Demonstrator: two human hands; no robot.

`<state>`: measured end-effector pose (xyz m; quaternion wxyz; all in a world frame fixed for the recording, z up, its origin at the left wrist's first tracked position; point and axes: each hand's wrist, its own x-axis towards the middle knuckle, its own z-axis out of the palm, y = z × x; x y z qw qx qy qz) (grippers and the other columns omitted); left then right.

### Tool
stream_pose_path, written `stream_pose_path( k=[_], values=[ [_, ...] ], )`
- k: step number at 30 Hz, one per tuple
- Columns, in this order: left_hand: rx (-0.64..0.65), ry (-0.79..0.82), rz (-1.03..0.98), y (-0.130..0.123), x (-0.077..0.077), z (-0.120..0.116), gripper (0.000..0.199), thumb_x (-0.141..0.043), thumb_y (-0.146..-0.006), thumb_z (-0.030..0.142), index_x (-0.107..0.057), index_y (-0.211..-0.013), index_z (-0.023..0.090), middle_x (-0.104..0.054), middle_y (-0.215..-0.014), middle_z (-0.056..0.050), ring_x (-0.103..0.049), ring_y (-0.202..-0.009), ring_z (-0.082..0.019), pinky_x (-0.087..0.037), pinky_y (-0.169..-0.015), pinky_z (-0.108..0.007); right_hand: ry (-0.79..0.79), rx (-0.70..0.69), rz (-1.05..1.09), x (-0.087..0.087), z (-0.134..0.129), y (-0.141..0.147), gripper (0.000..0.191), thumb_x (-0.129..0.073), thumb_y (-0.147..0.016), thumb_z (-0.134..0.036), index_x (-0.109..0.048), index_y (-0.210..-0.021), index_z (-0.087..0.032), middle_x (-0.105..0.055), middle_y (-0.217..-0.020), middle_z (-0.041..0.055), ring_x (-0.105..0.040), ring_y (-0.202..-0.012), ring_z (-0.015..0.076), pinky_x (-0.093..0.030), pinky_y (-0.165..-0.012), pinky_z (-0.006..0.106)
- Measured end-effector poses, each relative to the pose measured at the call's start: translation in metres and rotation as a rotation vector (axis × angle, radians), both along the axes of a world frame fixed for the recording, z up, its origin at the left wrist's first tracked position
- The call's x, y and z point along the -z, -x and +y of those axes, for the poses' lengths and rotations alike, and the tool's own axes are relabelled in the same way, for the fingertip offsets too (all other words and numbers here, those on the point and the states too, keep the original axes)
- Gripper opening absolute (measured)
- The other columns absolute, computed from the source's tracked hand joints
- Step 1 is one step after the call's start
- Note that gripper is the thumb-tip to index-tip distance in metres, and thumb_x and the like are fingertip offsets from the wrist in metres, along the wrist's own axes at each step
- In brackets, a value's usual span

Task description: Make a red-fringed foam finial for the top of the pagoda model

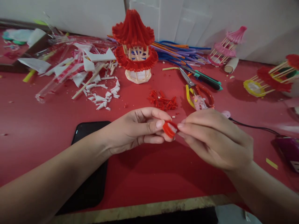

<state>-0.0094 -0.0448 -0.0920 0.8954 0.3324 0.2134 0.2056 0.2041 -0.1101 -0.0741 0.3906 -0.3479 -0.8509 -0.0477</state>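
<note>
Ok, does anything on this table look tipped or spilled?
The pink tower and yellow-based tower at right look tipped, unlike the upright red-roofed tower. White scraps lie scattered at left; red clippings lie loose beyond the left hand.

1. Red counter [142,174], its front edge pale and worn
2. Left: a flat black device [91,190], white scraps [99,99] behind it
3. Middle: an upright red-roofed stick tower [139,64], red clippings [161,100] in front
4. Right: scissors [206,92] beside a cutter [206,79]
</note>
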Motion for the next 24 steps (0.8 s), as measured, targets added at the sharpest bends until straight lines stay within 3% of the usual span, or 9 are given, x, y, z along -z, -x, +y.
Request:
stream_pose_path(
  k=[9,13,16,24],
  values=[
    [-0.079,-0.039,0.052,-0.003,0.0,-0.001,0.016,-0.077,-0.082,0.026,-0.077,-0.096,0.018,-0.079,-0.083,-0.002,-0.075,-0.08,-0.011,-0.06,-0.077,-0.015,0.067,0.103,0.048,0.002,0.001,0.006,0.016,-0.068,-0.086,-0.011,-0.07,-0.102,-0.011,-0.073,-0.092,0.0082,-0.069,-0.084,0.0155,-0.058,-0.082,0.028],
    [-0.08,-0.104,0.009,-0.003,0.002,-0.003,0.029,-0.081,-0.075,0.012,-0.076,-0.102,0.022,-0.079,-0.096,0.0,-0.074,-0.089,-0.011,-0.059,-0.082,-0.015,0.105,0.22,0.08,0.001,0.0,0.009,0.013,-0.07,-0.085,-0.013,-0.071,-0.097,-0.017,-0.074,-0.09,0.0041,-0.069,-0.079,0.0133,-0.058,-0.073,0.024],
    [-0.109,-0.184,0.048,-0.004,0.002,-0.005,0.037,-0.082,-0.07,0.003,-0.076,-0.1,0.025,-0.078,-0.095,0.003,-0.074,-0.088,-0.009,-0.058,-0.078,-0.012,0.128,0.273,0.107,0.001,-0.001,0.011,0.01,-0.072,-0.084,-0.016,-0.072,-0.094,-0.019,-0.074,-0.089,0.0025,-0.067,-0.075,0.0116,-0.056,-0.061,0.02],
    [-0.248,-0.339,0.154,-0.008,-0.003,-0.007,0.027,-0.081,-0.072,0.006,-0.077,-0.094,0.021,-0.078,-0.085,0.003,-0.073,-0.077,-0.008,-0.058,-0.076,-0.013,0.185,0.236,0.197,0.003,-0.002,0.012,0.01,-0.074,-0.082,-0.016,-0.071,-0.09,-0.021,-0.074,-0.085,0.0013,-0.065,-0.068,0.0111,-0.052,-0.051,0.021]
  ],
)
